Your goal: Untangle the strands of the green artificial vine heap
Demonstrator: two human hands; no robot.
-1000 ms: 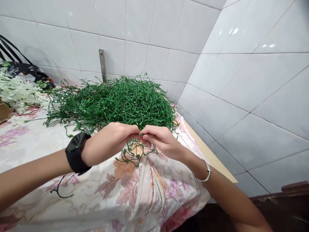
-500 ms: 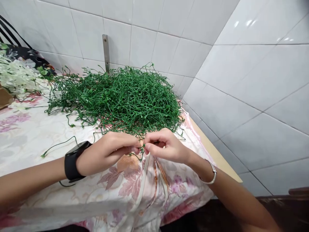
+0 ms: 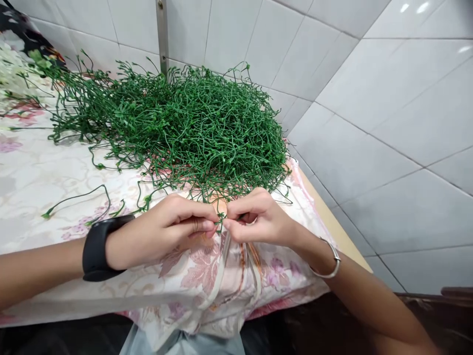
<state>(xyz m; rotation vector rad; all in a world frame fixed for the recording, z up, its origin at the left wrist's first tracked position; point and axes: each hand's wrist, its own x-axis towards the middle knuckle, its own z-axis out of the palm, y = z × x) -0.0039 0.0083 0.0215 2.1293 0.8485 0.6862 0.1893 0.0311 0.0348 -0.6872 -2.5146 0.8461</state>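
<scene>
Close together at the table's near side, my left hand (image 3: 170, 229) and my right hand (image 3: 260, 219) both pinch at a small green artificial flower stem (image 3: 220, 218). Its branching tip shows in the narrow gap between my fingertips; the rest is hidden by my fingers. Just beyond my hands lies a large tangled pile of green plastic stems (image 3: 207, 128). A loose stem (image 3: 79, 195) lies on the cloth left of my left hand, with a few others near the wrist. I wear a black watch on the left wrist and a bangle on the right.
A floral tablecloth (image 3: 33, 167) covers the table and hangs over its near edge. White artificial flowers (image 3: 15, 74) lie at the far left beside a dark patterned bag (image 3: 27, 32). Tiled walls (image 3: 236, 34) close off the back and right. A metal strip (image 3: 161, 34) is fixed to the wall.
The view has tilted down and shifted, so the pile sits higher and a lap shows below. My hands stay together on the stem, with slightly more of its tip showing.
</scene>
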